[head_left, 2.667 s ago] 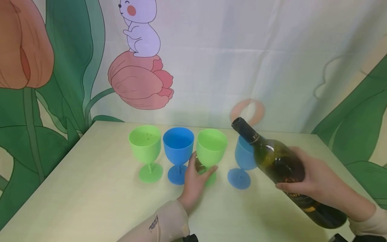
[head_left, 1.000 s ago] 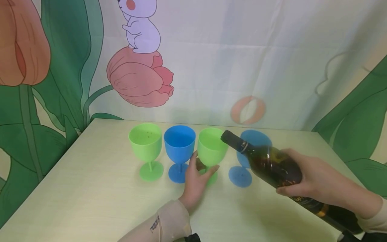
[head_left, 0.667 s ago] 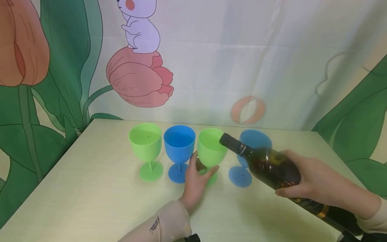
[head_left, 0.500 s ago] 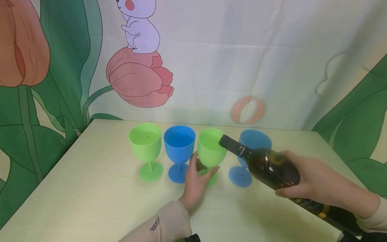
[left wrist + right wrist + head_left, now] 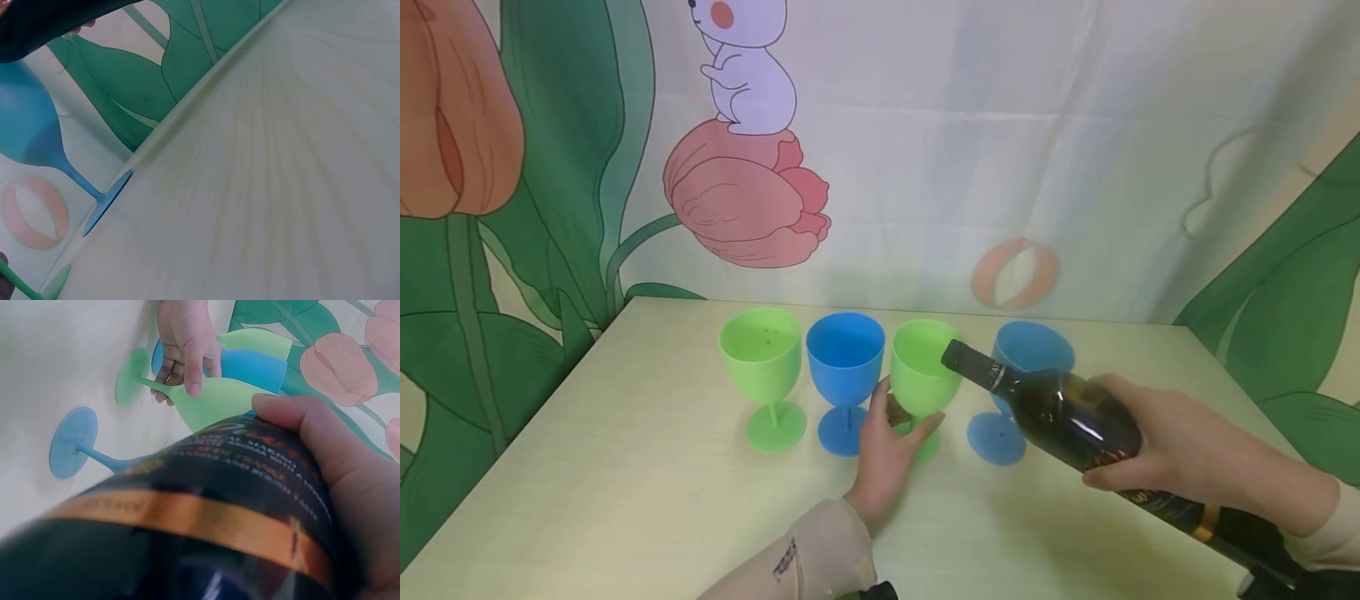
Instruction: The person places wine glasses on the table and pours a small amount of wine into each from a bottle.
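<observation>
My right hand [image 5: 1187, 450] grips a dark wine bottle [image 5: 1067, 417] around its body. The bottle is tilted, base low at the right, and its neck [image 5: 976, 364] overlaps the right rim of a green goblet [image 5: 917, 379] in the head view. My left hand [image 5: 883, 454] holds that goblet low at its stem, thumb in front and fingers behind, as the right wrist view shows [image 5: 187, 350]. The goblet stands upright. No liquid stream is visible at the bottle's mouth. In the right wrist view the bottle's label [image 5: 250, 450] fills the foreground.
Left of the held goblet stand a blue goblet [image 5: 845, 367] and another green goblet [image 5: 762, 358] with small dark specks inside. To the right, a second blue goblet [image 5: 1033, 346] is partly behind the bottle. All are on a pale table [image 5: 625, 467] before a printed curtain [image 5: 887, 150].
The bottle has moved left and its mouth has come down to the held green goblet's rim, sinking slightly further in the last second. My left hand has kept its hold.
</observation>
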A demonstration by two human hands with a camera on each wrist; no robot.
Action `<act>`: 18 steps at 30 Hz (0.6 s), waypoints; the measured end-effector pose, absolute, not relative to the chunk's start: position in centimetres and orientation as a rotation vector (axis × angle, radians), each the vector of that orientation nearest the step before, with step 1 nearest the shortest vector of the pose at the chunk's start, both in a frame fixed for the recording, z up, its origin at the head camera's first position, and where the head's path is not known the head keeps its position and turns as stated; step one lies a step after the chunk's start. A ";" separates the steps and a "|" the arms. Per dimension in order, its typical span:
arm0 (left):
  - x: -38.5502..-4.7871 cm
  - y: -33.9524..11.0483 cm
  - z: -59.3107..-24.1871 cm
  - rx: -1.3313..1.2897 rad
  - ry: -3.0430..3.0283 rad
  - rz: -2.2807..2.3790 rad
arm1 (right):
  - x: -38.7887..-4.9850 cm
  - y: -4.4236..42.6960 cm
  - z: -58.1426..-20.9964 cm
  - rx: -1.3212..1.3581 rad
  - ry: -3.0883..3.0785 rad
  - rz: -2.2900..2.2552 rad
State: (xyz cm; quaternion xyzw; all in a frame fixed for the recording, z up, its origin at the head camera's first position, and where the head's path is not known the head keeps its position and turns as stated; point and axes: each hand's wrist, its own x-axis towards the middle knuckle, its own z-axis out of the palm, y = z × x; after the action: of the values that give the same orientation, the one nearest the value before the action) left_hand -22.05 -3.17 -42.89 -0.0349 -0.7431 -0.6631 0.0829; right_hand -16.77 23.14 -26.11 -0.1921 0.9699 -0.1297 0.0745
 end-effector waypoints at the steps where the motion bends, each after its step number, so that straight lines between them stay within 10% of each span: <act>1: -22.0 -3.2 -42.9 -0.105 -2.217 -1.980 | -16.8 23.1 -26.1 -0.574 2.905 -0.392; 18: -21.9 -3.0 -42.8 -0.109 -2.221 -1.961 | -16.9 23.2 -25.4 -0.580 2.899 -0.365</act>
State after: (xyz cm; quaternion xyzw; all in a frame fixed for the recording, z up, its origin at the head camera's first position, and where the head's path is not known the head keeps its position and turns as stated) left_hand -21.87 -3.04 -42.82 -0.0365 -0.7461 -0.6589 0.0884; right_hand -16.88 23.22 -25.40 -0.1940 0.9700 -0.1221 0.0815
